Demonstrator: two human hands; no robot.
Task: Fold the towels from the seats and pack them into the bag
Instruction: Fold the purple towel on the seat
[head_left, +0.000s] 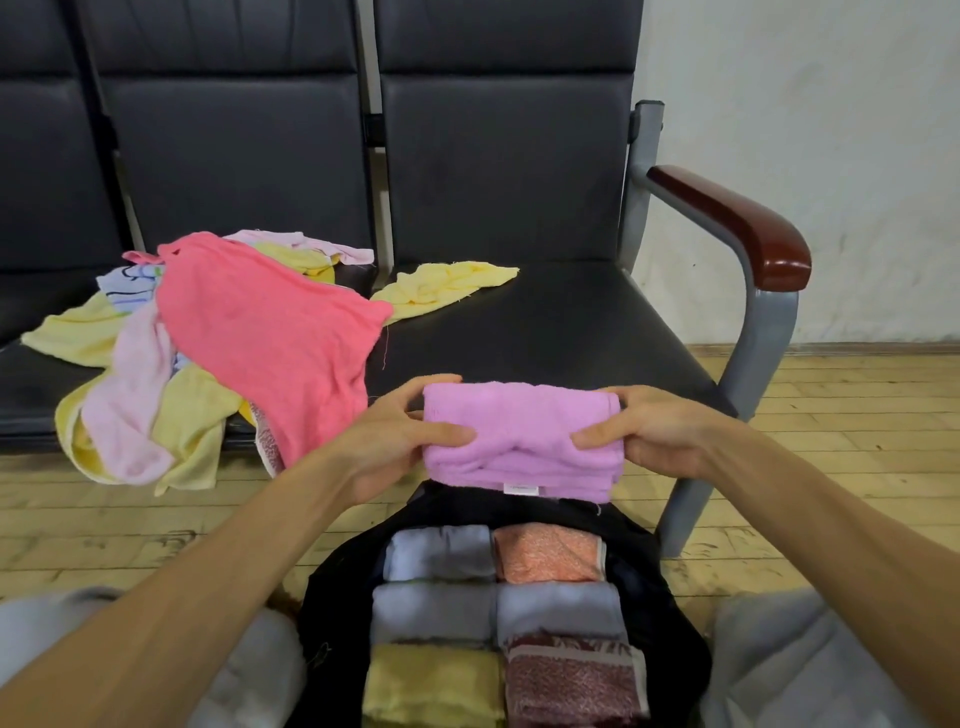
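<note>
A folded lilac towel (522, 436) hangs in the air over the front edge of the right seat (571, 322). My left hand (400, 436) grips its left end and my right hand (654, 431) grips its right end, thumbs on top. Below it, on the floor between my knees, stands the open black bag (332, 597) with several folded towels in two columns: grey ones, an orange one (550, 553), a yellow one (434, 686) and a maroon one (571, 680). A heap of unfolded towels covers the middle seat, topped by a pink towel (270, 338).
A loose yellow towel (447, 286) lies at the back of the right seat. A grey metal armrest with a brown wooden pad (737, 223) bounds the seat on the right. Wooden floor (831, 426) surrounds the bag; a white wall stands behind.
</note>
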